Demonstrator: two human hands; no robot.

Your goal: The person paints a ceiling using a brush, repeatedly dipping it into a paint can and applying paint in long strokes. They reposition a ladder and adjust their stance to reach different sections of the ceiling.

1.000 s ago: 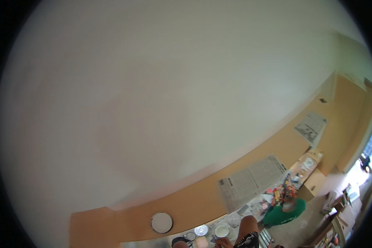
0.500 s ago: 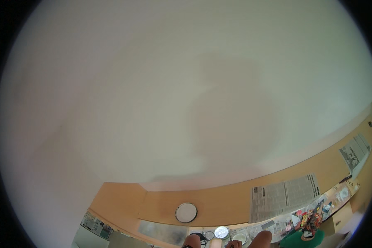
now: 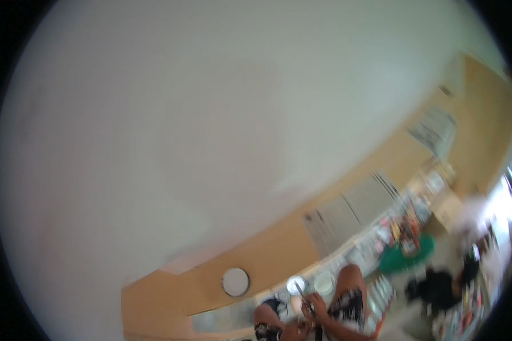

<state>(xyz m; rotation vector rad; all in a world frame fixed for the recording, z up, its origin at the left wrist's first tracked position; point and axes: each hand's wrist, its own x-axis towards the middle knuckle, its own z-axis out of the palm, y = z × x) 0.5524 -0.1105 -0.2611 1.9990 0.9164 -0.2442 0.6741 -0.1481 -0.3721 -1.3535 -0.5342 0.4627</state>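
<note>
My right hand (image 3: 317, 306) is low in the picture, between my bent knees, its fingers closed round a thin, pale, stick-like tool (image 3: 299, 288). Blur hides which kind of tool it is. The tool's tip slants up and left toward a round, shiny white-topped container (image 3: 296, 285). Close beside the right hand is my left hand (image 3: 296, 329), its fingers smeared by motion, so its grip cannot be read. A pale round bowl or tub (image 3: 324, 283) stands just beyond the right hand, near my right knee (image 3: 351, 277).
A pale wall rises above a wooden panel with a round white disc (image 3: 235, 282) and newspaper sheets (image 3: 352, 213). Cluttered small items line the panel's foot. To the right are a green tub (image 3: 407, 256) and a dark shape (image 3: 438, 287). My left knee (image 3: 267, 314) is at lower left.
The view has tilted and swung right and down, with blur. More of my hands and knees now shows, along with the tool and the floor area at right.
</note>
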